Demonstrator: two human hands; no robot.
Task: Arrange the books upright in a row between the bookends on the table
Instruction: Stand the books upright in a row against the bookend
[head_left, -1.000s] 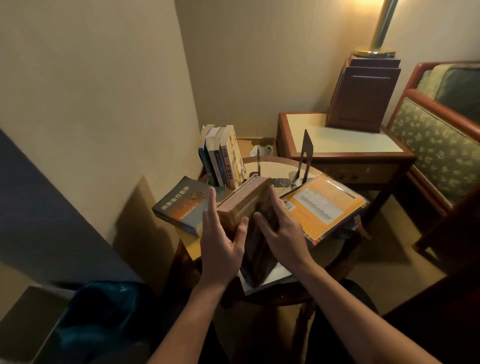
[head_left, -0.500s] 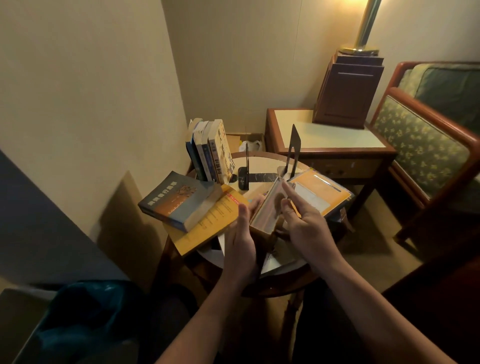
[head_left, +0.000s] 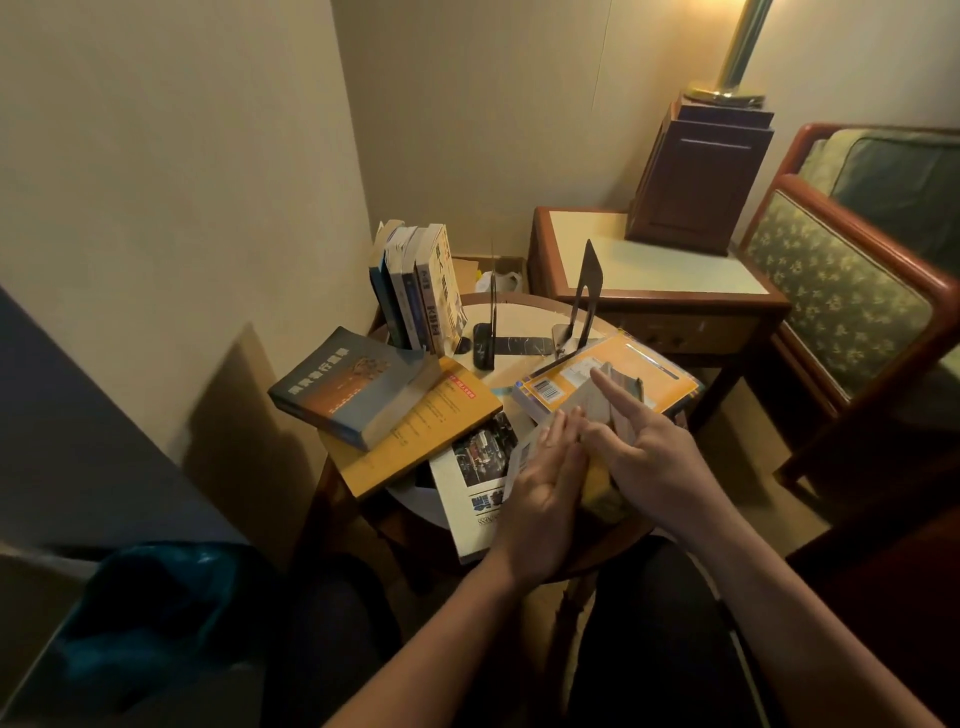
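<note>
1 book (head_left: 592, 400) is pressed between the straight-fingered left hand (head_left: 545, 483) and right hand (head_left: 655, 460); with so open a grip it could be dropped onto the orange book (head_left: 662, 382) just beyond.

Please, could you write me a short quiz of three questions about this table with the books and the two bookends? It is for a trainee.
1. True or false: the upright books stand between the left bookend and the right bookend.
2. Multiple choice: the blue book lies flat on: A the yellow book; B the orange book; C the bare table.
3. Short answer: what is pressed between the left hand and the right hand?

Key: 1 false, they stand left of both bookends. 2 A. 3 a book.
</note>
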